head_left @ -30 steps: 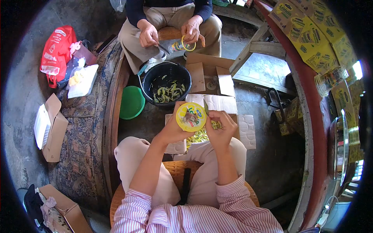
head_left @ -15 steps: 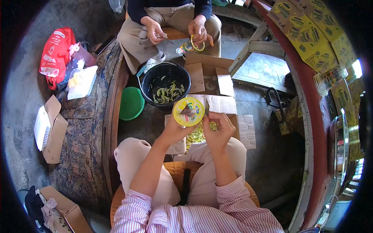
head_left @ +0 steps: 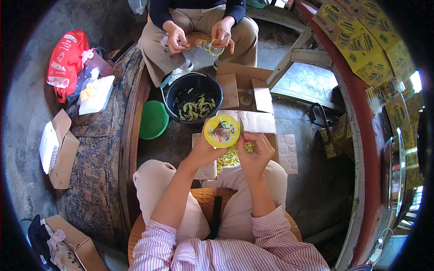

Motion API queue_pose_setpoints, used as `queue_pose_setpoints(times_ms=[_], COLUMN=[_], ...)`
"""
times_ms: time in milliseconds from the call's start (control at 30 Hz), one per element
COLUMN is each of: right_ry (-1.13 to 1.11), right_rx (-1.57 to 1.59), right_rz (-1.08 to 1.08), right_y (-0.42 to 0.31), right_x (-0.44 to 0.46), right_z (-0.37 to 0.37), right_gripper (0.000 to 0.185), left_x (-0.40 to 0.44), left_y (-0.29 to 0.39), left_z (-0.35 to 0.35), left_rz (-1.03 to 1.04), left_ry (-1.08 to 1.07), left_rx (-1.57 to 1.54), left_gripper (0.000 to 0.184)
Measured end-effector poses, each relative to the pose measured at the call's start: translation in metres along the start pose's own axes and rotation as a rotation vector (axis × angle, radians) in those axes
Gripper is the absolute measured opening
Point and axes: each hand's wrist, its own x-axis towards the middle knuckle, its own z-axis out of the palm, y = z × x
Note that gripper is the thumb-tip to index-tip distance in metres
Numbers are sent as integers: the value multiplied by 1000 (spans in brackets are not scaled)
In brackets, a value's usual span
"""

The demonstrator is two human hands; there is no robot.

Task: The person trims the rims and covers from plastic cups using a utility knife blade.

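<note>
My left hand (head_left: 202, 152) grips a plastic cup (head_left: 222, 131) with a round yellow printed lid film facing up; a dark, torn-looking patch shows in its middle. Close to the cup's right rim, my right hand (head_left: 254, 151) is closed on a knife, its narrow blade (head_left: 241, 124) pointing up beside the rim. The knife's handle is hidden in the fingers. Below both hands lies an open cardboard box (head_left: 286, 153) with many thin yellow-green strips (head_left: 228, 160) in it.
A black bucket (head_left: 169, 103) holding pale green pieces stands ahead, beside a green basin (head_left: 153, 120). Behind the box is another open carton (head_left: 228, 90). Across from me, a seated person's hand (head_left: 221, 31) holds a yellow ring and clear plastic. A red bag (head_left: 68, 58) lies left.
The cup in my left hand has shifted slightly right and down, with the knife staying at its rim. The other person's hands have moved, lifting the clear plastic and yellow ring left and up.
</note>
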Motion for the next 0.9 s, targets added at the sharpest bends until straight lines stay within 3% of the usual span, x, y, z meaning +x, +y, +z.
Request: queue_pose_setpoints(times_ms=[567, 900], right_ry=[-37, -51], right_rx=[-32, -25], right_rz=[-53, -64], right_y=[2, 3], right_x=[1, 4], right_z=[-3, -4], right_gripper=[17, 16], left_x=[-1, 1], left_y=[6, 6], left_z=[-5, -7], left_rz=[-132, -65], left_ry=[-83, -136], left_rx=[-108, -28], left_gripper=[66, 63])
